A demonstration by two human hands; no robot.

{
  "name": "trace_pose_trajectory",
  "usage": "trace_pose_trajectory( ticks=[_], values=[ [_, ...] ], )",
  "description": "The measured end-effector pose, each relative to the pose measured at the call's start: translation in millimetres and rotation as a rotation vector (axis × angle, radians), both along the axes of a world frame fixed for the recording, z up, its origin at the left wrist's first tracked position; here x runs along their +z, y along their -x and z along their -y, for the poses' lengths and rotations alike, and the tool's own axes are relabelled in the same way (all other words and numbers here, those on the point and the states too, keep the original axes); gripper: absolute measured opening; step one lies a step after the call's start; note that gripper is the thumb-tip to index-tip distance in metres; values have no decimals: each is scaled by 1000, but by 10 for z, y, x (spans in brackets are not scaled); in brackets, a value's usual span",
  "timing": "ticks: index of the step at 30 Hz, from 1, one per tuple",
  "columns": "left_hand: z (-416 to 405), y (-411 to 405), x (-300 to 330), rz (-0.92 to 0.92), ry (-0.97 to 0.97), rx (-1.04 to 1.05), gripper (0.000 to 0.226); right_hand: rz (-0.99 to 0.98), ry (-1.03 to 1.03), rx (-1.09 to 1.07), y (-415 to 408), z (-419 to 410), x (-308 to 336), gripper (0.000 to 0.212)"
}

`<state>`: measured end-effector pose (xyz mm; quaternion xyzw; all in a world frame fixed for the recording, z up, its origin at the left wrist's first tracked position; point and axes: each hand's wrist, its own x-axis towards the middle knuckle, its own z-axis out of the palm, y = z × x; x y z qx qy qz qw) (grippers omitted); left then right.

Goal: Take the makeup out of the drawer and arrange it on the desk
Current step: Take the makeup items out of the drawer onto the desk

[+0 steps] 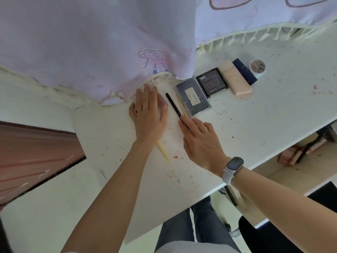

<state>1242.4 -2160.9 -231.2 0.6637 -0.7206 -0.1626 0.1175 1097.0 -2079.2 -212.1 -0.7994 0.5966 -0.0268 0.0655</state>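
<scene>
My left hand (pixel 148 114) lies flat on the white desk (pixel 255 125), fingers straight, over a thin yellow stick (pixel 164 152) whose tip shows below the wrist. My right hand (pixel 200 141) touches the near end of a black makeup pencil (pixel 173 105) with straight fingertips. A second yellow stick (pixel 181 106) lies between the pencil and a clear-cased palette (pixel 193 97). Farther right in a row lie a black square compact (pixel 212 82), a pink tube (pixel 235 79), a dark blue tube (pixel 245 71) and a round jar (pixel 258 67).
A pale purple curtain (pixel 91 42) with a frilled hem hangs over the desk's far side. An open drawer (pixel 306 148) at the right, below the desk edge, holds several pinkish items. A reddish-brown surface (pixel 32 154) lies at the left. My legs are under the desk's near edge.
</scene>
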Motion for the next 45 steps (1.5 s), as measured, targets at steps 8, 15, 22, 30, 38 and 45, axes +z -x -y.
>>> trace_pose_trajectory(
  ticks=[8,15,22,30,38,45],
  values=[
    [-439,22,0,-123,44,-47,53,37,-51,-9,124,-263,-105,50],
    [-1085,-128,47,76,-148,-20,73,84,-57,-62,174,-402,-116,48],
    [-912,97,-55,300,-222,10,69,38,-130,-81,149,-376,-114,52],
    [-582,330,-109,290,-193,-15,66,137,-170,-77,142,-271,-92,50],
    [-848,659,181,82,-116,-30,60,403,-8,-214,725,-882,35,38],
    [-1798,1611,389,-295,77,-489,28,419,-46,-654,1737,-1817,-110,26]
  ],
)
